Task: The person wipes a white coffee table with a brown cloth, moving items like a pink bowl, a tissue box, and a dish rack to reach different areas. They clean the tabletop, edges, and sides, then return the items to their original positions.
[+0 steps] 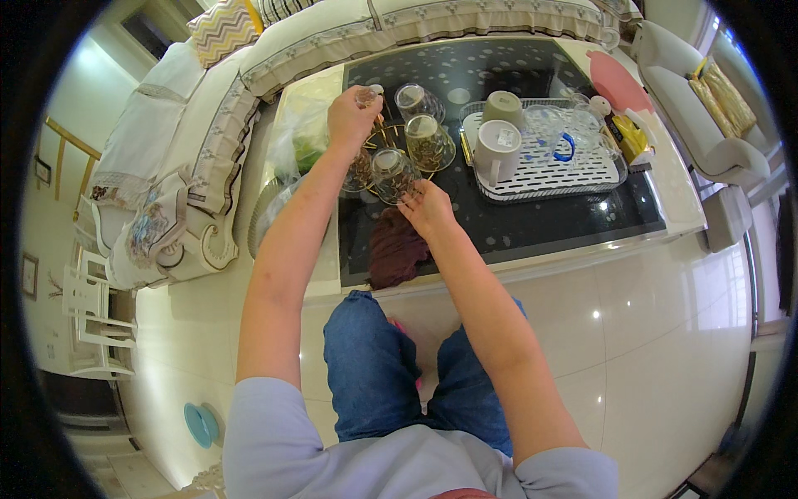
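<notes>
My left hand is raised at the far left of the glasses, its fingers around the end of a clear glass; the forearm and hand hide much of that area. My right hand has its fingertips at the lower rim of an upside-down clear glass. That glass stands on a gold wire rack. Around it are another glass, partly behind my left forearm, and two more upside-down glasses, one to the right and one farther back. A dark brown cloth lies below my right hand.
A white slotted tray holds a white mug, a greenish mug and clear glassware. A plastic bag with something green lies left. A pink oval item and a yellow packet sit right.
</notes>
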